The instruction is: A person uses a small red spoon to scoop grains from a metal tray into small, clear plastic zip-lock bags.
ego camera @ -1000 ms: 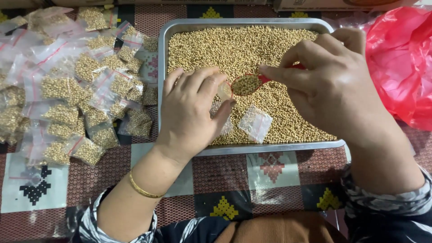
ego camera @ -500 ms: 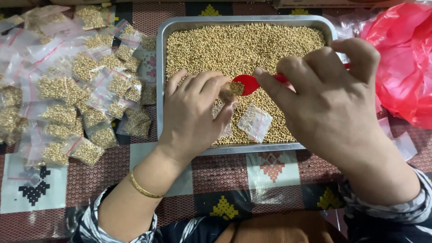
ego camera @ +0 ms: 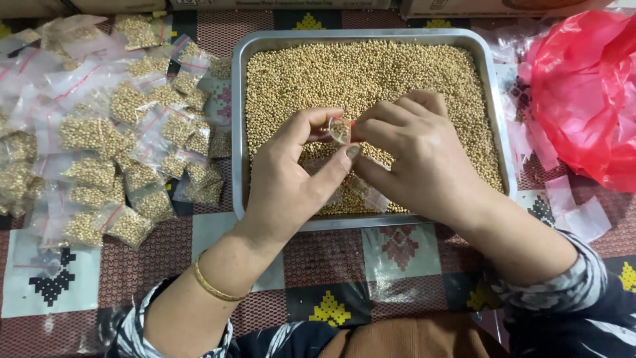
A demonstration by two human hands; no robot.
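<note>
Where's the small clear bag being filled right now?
In the head view, the small clear bag is pinched between the left hand and right hand, above the middle of the metal tray of seeds.

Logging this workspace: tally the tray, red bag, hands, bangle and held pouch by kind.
Rectangular silver metal tray: 1
Crumpled red plastic bag: 1
Bare hands: 2 (left hand, right hand)
Thin gold bangle: 1
Small clear plastic pouch, pinched by both hands: 1
Total: 6
</note>
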